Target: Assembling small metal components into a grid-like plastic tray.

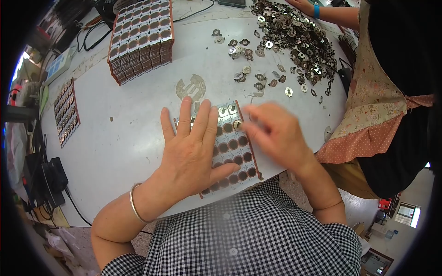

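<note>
Taking the circuit-board panel before us as the clock's centre, we find black power adapters (55, 181) with cables between 8 and 9 o'clock, on the white counter (122, 147). Between 9 and 10 lies a smaller-looking panel (67, 113) covered in rows of round metal pieces. Toward 11 stands a tall stack of panels (142, 39), its layers edged in reddish brown.

Our left hand (189, 154) rests flat over the left part of the circuit-board panel (232, 154), which lies at the counter's near edge; its grip is spread, fingers apart, clasping nothing. Rows of dark discs show to its right, with a few shiny metal discs (223, 111) along the far edge. Our right hand (278, 133) is at the panel's 2 o'clock side, blurred, thumb beside one metal disc; we cannot tell whether its grip is closed on anything.

Toward 1 o'clock, loose tabbed metal pieces (259, 86) lead to a heaped pile (306, 46), a co-worker's hand (301, 5) beside it. Near 3 hangs the co-worker's floral apron (361, 117).
</note>
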`<state>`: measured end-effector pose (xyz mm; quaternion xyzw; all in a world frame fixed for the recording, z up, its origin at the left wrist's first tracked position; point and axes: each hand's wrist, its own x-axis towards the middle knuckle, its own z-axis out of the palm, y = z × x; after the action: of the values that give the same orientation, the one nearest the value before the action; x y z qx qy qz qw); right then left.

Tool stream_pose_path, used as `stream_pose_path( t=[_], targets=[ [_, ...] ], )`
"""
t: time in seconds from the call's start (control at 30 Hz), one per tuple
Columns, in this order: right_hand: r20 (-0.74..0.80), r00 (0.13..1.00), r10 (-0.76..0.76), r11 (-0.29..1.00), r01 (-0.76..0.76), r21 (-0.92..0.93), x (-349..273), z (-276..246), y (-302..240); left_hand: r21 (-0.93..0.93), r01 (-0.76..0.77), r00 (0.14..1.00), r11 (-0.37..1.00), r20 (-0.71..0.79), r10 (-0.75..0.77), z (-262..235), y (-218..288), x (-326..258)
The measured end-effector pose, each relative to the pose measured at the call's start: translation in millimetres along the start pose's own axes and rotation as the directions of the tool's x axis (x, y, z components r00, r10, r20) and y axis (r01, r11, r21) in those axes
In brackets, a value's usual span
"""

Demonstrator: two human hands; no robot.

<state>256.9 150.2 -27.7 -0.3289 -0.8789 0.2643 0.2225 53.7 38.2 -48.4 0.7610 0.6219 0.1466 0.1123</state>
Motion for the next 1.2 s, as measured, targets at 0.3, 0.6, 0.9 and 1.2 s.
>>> stream_pose_path(
  t=[0.3, 0.6, 0.9, 1.2],
  targets=[
    [-0.119, 0.993, -0.014, 0.968, -0.017, -0.249, 29.5, 1.7, 46.7, -0.005, -0.017, 1.0, 1.0, -0.015, 0.017, -0.1, 0.7, 1.3],
    [0.047, 0.993, 0.105, 0.994, -0.103, -0.048, 13.1, -23.8, 34.4, -0.004, -0.023, 1.0, 1.0, -0.015, 0.023, -0.4, 0.1, -0.7],
    [0.082, 0.993, 0.083, 0.995, -0.087, 0.05, -5.1, -31.6, 29.5, 0.003, -0.008, 1.0, 1.0, 0.015, 0.008, -1.1, -0.1, -0.8],
    [0.101, 0.994, 0.033, 0.997, -0.04, 0.069, 2.0, -25.7, 28.0, 0.027, -0.006, 1.0, 1.0, 0.017, 0.006, -0.4, -0.1, -0.3]
  ],
)
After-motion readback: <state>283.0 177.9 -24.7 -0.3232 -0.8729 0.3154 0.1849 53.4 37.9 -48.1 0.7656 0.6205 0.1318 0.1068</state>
